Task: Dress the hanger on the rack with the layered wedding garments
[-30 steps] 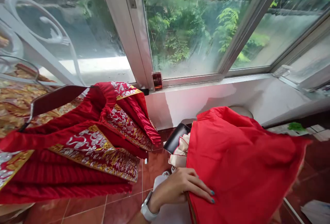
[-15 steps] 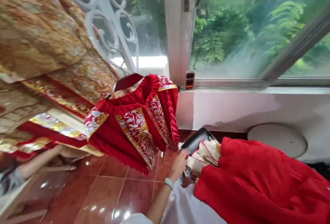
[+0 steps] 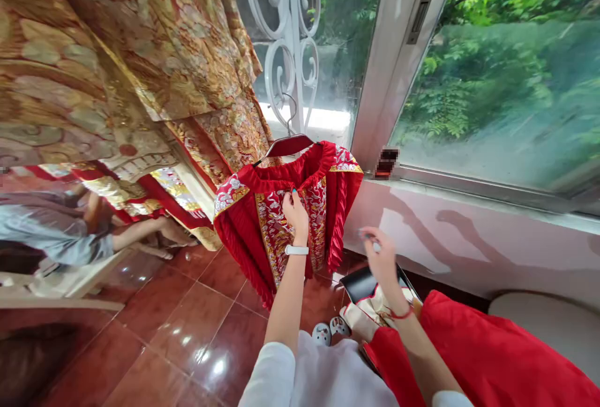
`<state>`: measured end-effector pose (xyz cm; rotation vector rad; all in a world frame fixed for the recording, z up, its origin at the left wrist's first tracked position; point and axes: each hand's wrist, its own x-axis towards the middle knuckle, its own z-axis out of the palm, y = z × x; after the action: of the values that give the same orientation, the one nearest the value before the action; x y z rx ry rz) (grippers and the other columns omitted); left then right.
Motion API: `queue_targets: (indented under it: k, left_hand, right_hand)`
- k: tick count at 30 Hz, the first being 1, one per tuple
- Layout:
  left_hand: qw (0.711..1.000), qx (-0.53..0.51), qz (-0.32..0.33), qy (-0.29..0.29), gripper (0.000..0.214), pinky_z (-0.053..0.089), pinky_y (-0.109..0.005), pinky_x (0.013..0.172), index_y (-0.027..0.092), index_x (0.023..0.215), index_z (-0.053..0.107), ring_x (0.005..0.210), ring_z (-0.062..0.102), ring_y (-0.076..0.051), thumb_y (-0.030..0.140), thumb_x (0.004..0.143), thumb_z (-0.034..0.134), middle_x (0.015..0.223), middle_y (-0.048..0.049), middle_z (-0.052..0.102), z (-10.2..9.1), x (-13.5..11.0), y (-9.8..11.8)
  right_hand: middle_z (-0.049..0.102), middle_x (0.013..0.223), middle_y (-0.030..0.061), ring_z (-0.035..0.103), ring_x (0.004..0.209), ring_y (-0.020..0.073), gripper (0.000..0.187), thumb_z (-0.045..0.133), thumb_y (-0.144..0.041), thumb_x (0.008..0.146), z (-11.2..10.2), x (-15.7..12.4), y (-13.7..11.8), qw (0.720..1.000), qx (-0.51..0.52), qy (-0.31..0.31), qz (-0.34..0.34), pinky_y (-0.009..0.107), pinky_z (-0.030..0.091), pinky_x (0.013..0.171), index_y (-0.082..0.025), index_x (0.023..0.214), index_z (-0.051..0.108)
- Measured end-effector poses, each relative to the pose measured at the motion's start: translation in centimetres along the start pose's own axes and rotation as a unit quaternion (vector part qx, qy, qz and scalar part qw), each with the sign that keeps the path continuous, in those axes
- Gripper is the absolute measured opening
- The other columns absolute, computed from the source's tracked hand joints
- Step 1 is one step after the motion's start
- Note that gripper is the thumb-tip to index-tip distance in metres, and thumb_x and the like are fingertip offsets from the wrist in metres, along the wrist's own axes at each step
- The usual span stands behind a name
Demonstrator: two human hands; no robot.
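In the head view, the person's left hand (image 3: 295,214) reached a red embroidered garment (image 3: 269,232) near the middle of the picture, thumb and fingers drawn narrow on the gathered top edge at the front opening, seemingly pinching the cloth there. From that grip the gathered band ran off toward nine o'clock and toward one, while the panels fell away toward six; the hanger (image 3: 288,145) inside lay just beyond the fingers at twelve, its long axis slanting from eight to two. The left hand was the nearer, touching; the right hand (image 3: 379,254) stood apart in the air at four o'clock from it, so that the garment lay at about ten from the right. The right fingers were bent but blurred, and whether they held anything could not be told. The garment was finely pleated and silky, its flat panels worked in raised silver and gold stitching. Toward ten o'clock in the picture, gold brocade cloth (image 3: 164,32) draped in heavy, patterned folds; at twelve, white scrollwork (image 3: 291,19) curled in smooth metal loops. Toward four lay a smooth, matte red cloth (image 3: 497,357), and next to it a cream ruffled cloth (image 3: 370,312) with red edging, above glossy red floor tiles (image 3: 173,326).
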<state>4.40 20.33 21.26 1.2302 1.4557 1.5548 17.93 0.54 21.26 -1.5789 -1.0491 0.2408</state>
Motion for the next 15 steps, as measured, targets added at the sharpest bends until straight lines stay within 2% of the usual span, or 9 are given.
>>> queue_targets:
  k: [3, 5, 7, 9, 10, 13, 15]
  left_hand:
    - [0.991, 0.13, -0.027, 0.02, 0.024, 0.046, -0.03, 0.071, 0.02, 0.076, 0.057, 0.069, 0.06, -0.018, 0.03, 0.093, 0.042, 0.072, -0.0035, 0.063, -2.3, -0.5, -0.9]
    - [0.984, 0.169, -0.049, 0.032, 0.023, 0.047, -0.032, 0.071, 0.018, 0.08, 0.061, 0.071, 0.063, -0.02, 0.026, 0.091, 0.042, 0.074, -0.0066, 0.066, -4.0, -1.6, -1.5]
    - [0.983, 0.172, -0.049, 0.027, 0.021, 0.049, -0.033, 0.072, 0.018, 0.083, 0.064, 0.071, 0.065, -0.021, 0.022, 0.088, 0.044, 0.075, -0.0077, 0.068, -5.5, -3.4, -2.2]
    - [0.982, 0.185, -0.033, 0.004, 0.021, 0.051, -0.034, 0.076, 0.019, 0.089, 0.066, 0.075, 0.067, -0.022, 0.019, 0.087, 0.045, 0.082, -0.0084, 0.07, -7.0, -6.0, -3.3]
    - [0.98, 0.196, -0.023, -0.009, 0.023, 0.053, -0.035, 0.08, 0.019, 0.092, 0.067, 0.081, 0.069, -0.023, 0.018, 0.086, 0.045, 0.088, -0.0094, 0.072, -7.8, -7.5, -4.1]
    - [0.974, 0.214, -0.013, -0.07, 0.03, 0.052, -0.041, 0.097, 0.02, 0.1, 0.066, 0.103, 0.068, -0.023, 0.014, 0.085, 0.041, 0.106, -0.0114, 0.072, -10.5, -12.5, -7.2]
    - [0.973, 0.189, -0.038, -0.125, 0.032, 0.052, -0.043, 0.101, 0.019, 0.102, 0.066, 0.106, 0.068, -0.023, 0.015, 0.086, 0.039, 0.108, -0.0107, 0.072, -12.5, -15.8, -9.3]
  right_hand:
    - [0.071, 0.094, 0.0078, 0.065, 0.082, 0.0193, 0.025, 0.049, -0.022, 0.08, 6.0, 3.4, -3.3, 0.996, 0.074, -0.043, -0.04, 0.034, 0.054, 0.077, -0.018, 0.096, 0.068]
    - [0.07, 0.095, 0.0065, 0.063, 0.078, 0.0171, 0.028, 0.048, -0.023, 0.081, 9.2, 5.1, -5.1, 0.991, 0.092, -0.082, -0.053, 0.03, 0.051, 0.072, -0.018, 0.1, 0.068]
    - [0.07, 0.089, 0.0041, 0.061, 0.072, 0.0161, 0.029, 0.047, -0.024, 0.084, 11.6, 6.2, -5.8, 0.978, 0.096, -0.174, -0.059, 0.028, 0.049, 0.068, -0.019, 0.102, 0.07]
    - [0.069, 0.077, 0.0016, 0.059, 0.066, 0.0161, 0.028, 0.048, -0.025, 0.087, 13.3, 6.8, -5.4, 0.958, 0.074, -0.271, -0.05, 0.028, 0.047, 0.068, -0.02, 0.101, 0.072]
    - [0.067, 0.072, 0.0011, 0.059, 0.064, 0.0165, 0.027, 0.05, -0.026, 0.088, 14.0, 7.0, -5.0, 0.953, 0.049, -0.297, -0.038, 0.028, 0.047, 0.068, -0.02, 0.1, 0.072]
    - [0.066, 0.066, 0.0027, 0.061, 0.066, 0.0191, 0.021, 0.057, -0.029, 0.089, 15.7, 7.3, -3.3, 0.957, -0.026, -0.288, 0.009, 0.03, 0.046, 0.072, -0.019, 0.099, 0.072]
    - [0.069, 0.072, 0.0054, 0.064, 0.071, 0.0198, 0.019, 0.056, -0.029, 0.09, 16.3, 7.6, -2.7, 0.959, -0.002, -0.282, 0.021, 0.03, 0.047, 0.073, -0.018, 0.094, 0.071]
